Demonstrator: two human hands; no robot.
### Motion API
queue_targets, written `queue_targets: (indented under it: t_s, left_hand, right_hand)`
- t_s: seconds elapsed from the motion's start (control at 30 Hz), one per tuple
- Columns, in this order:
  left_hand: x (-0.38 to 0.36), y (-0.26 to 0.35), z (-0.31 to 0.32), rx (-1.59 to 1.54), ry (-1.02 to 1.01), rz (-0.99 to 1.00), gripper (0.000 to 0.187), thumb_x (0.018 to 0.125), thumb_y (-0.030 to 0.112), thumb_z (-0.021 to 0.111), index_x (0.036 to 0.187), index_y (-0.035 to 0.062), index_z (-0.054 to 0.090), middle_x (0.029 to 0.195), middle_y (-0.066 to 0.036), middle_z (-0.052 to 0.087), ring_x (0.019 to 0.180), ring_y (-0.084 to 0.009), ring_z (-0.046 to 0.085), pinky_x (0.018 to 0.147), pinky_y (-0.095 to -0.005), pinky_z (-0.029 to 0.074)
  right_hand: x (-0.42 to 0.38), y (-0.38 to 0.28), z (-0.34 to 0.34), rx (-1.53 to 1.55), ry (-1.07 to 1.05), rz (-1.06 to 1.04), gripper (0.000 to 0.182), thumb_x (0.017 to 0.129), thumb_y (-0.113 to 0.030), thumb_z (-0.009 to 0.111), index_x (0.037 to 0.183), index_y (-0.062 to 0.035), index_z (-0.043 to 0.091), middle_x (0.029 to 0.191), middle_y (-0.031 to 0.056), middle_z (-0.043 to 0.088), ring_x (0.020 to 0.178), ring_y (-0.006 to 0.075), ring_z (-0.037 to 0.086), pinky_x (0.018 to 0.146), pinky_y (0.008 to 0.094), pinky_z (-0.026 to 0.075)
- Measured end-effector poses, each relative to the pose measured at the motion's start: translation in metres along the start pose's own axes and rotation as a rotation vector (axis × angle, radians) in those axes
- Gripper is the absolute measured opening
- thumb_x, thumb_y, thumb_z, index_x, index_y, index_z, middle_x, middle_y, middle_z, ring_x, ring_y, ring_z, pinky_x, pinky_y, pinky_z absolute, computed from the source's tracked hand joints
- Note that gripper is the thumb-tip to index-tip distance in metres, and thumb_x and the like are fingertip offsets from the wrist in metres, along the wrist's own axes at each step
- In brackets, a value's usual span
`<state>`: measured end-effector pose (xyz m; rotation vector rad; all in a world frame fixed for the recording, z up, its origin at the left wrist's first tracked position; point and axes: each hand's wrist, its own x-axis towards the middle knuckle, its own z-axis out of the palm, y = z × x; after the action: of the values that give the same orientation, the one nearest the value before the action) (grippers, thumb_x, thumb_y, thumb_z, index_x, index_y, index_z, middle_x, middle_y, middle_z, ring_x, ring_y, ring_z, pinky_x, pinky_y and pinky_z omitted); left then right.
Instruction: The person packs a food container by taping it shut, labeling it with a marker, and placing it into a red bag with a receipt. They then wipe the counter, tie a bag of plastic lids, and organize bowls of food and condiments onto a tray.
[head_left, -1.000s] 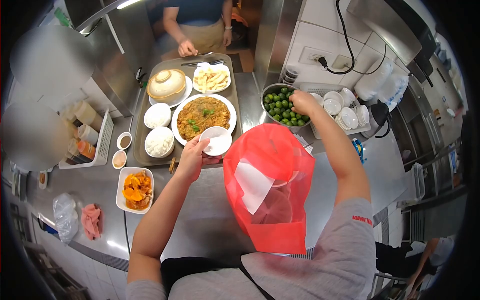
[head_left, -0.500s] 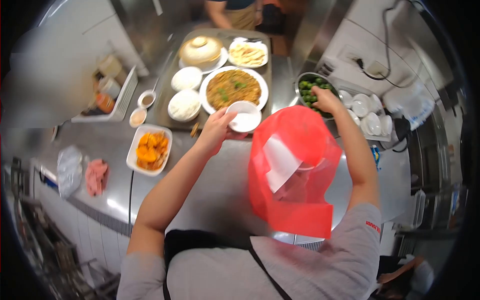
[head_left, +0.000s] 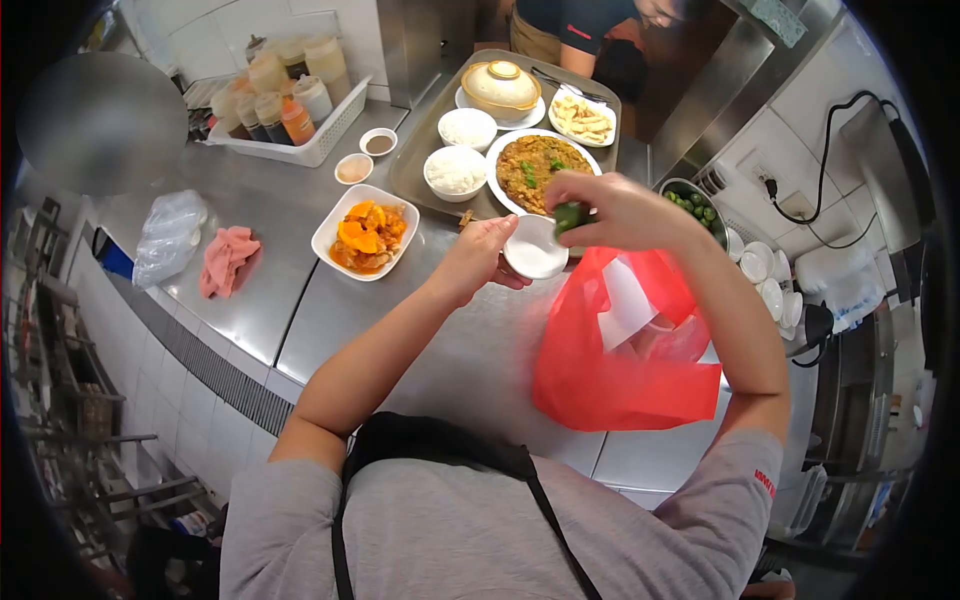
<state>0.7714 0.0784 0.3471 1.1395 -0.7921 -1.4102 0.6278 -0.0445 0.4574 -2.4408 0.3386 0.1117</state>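
Note:
My left hand (head_left: 480, 262) holds a small white bowl (head_left: 536, 250) by its rim, above the steel counter near the tray's front edge. Just beside the bowl, my right hand (head_left: 620, 212) grips a green fruit (head_left: 571, 218), perhaps more than one; the fingers partly hide it. Behind both hands is a plate of brown food with green garnish (head_left: 530, 165). A red plastic bag (head_left: 620, 375) with white paper inside stands below my right forearm. More green fruits fill a metal bowl (head_left: 692, 205) to the right.
The tray (head_left: 415, 180) bears rice bowls, a lidded pot and a plate of pale food. Left are an orange dish (head_left: 368, 235), sauce cups, a pink cloth (head_left: 230, 262) and a bottle basket (head_left: 325, 140). White cups (head_left: 765, 265) sit right. A person (head_left: 580, 35) is across the counter.
My right hand has moved left from the metal bowl to the small white bowl, now with green fruit in its grip. The view has shifted, and the person opposite shows more.

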Motion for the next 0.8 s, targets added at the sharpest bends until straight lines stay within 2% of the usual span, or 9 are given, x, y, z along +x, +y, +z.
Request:
queue_targets:
  t_s: [0.03, 0.1, 0.13, 0.3, 0.4, 0.5, 0.53, 0.63, 0.8]
  left_hand:
    - [-0.007, 0.002, -0.001, 0.010, 0.007, 0.002, 0.042, 0.092, 0.035, 0.034, 0.110, -0.0016, 0.046, 0.085, -0.014, 0.061, 0.065, -0.0202, 0.063, 0.054, -0.0286, 0.054]
    - [-0.021, 0.004, -0.007, -0.014, 0.027, 0.034, 0.043, 0.091, 0.035, 0.034, 0.109, -0.0016, 0.047, 0.085, -0.014, 0.061, 0.064, -0.0201, 0.063, 0.055, -0.0285, 0.054]
    - [-0.028, 0.004, -0.011, -0.030, 0.038, 0.056, 0.044, 0.091, 0.036, 0.034, 0.108, -0.0015, 0.048, 0.084, -0.014, 0.061, 0.064, -0.0200, 0.063, 0.055, -0.0284, 0.054]
    - [-0.063, 0.001, -0.034, -0.034, 0.139, 0.038, 0.044, 0.091, 0.038, 0.035, 0.105, -0.0011, 0.050, 0.082, -0.013, 0.061, 0.063, -0.0200, 0.063, 0.055, -0.0286, 0.054]
    - [-0.081, -0.003, -0.047, -0.064, 0.147, 0.032, 0.044, 0.091, 0.038, 0.035, 0.104, -0.0013, 0.050, 0.080, -0.013, 0.061, 0.063, -0.0197, 0.063, 0.054, -0.0283, 0.053]
    - [-0.097, -0.005, -0.059, -0.083, 0.148, 0.035, 0.042, 0.091, 0.035, 0.035, 0.103, -0.0022, 0.050, 0.082, -0.013, 0.061, 0.064, -0.0197, 0.063, 0.053, -0.0284, 0.054]
    - [-0.101, -0.005, -0.063, -0.082, 0.145, 0.034, 0.042, 0.091, 0.035, 0.035, 0.103, -0.0022, 0.050, 0.082, -0.013, 0.061, 0.064, -0.0197, 0.063, 0.053, -0.0284, 0.054]
    - [-0.107, -0.003, -0.077, -0.130, 0.144, 0.055, 0.043, 0.092, 0.034, 0.034, 0.108, -0.0030, 0.049, 0.086, -0.014, 0.060, 0.064, -0.0221, 0.063, 0.054, -0.0283, 0.055]
    - [-0.107, 0.007, -0.109, -0.117, 0.098, 0.108, 0.040, 0.091, 0.033, 0.038, 0.111, -0.0004, 0.048, 0.093, -0.010, 0.060, 0.075, -0.0177, 0.063, 0.060, -0.0274, 0.055]
  right_hand:
    - [0.010, -0.007, 0.007, -0.124, -0.050, -0.021, 0.034, 0.068, -0.007, 0.067, 0.098, -0.0049, 0.050, 0.085, 0.0085, 0.058, 0.075, 0.0175, 0.056, 0.065, 0.0300, 0.046]
    - [0.023, -0.024, 0.020, -0.057, -0.137, -0.007, 0.040, 0.069, -0.014, 0.065, 0.105, -0.0064, 0.050, 0.082, 0.0100, 0.059, 0.077, 0.0230, 0.058, 0.069, 0.0336, 0.045]
    - [0.029, -0.028, 0.024, -0.098, -0.117, -0.113, 0.040, 0.070, -0.015, 0.064, 0.107, -0.0070, 0.052, 0.086, 0.0110, 0.060, 0.082, 0.0232, 0.058, 0.073, 0.0331, 0.046]
    - [0.045, -0.055, 0.027, -0.156, -0.035, -0.188, 0.027, 0.074, -0.013, 0.059, 0.101, -0.0063, 0.057, 0.091, 0.0117, 0.061, 0.085, 0.0226, 0.059, 0.076, 0.0336, 0.045]
    - [0.048, -0.062, 0.033, -0.209, -0.039, -0.061, 0.021, 0.079, -0.017, 0.052, 0.091, -0.0036, 0.062, 0.075, 0.0123, 0.062, 0.076, 0.0193, 0.060, 0.071, 0.0314, 0.045]
    - [0.049, -0.067, 0.040, -0.093, -0.158, 0.120, 0.021, 0.082, -0.012, 0.049, 0.096, -0.0010, 0.060, 0.073, 0.0091, 0.061, 0.067, 0.0132, 0.057, 0.064, 0.0285, 0.046]
    - [0.048, -0.070, 0.043, -0.141, -0.141, 0.079, 0.022, 0.081, -0.016, 0.048, 0.092, -0.0028, 0.062, 0.071, 0.0102, 0.062, 0.067, 0.0176, 0.061, 0.065, 0.0315, 0.047]
    - [0.047, -0.093, 0.045, -0.222, -0.186, 0.123, 0.021, 0.080, -0.014, 0.049, 0.092, -0.0027, 0.062, 0.071, 0.0109, 0.062, 0.067, 0.0194, 0.060, 0.065, 0.0321, 0.047]
    - [0.064, -0.111, 0.048, -0.297, -0.165, 0.133, 0.020, 0.078, -0.014, 0.052, 0.091, -0.0026, 0.062, 0.072, 0.0116, 0.062, 0.067, 0.0230, 0.060, 0.064, 0.0327, 0.046]
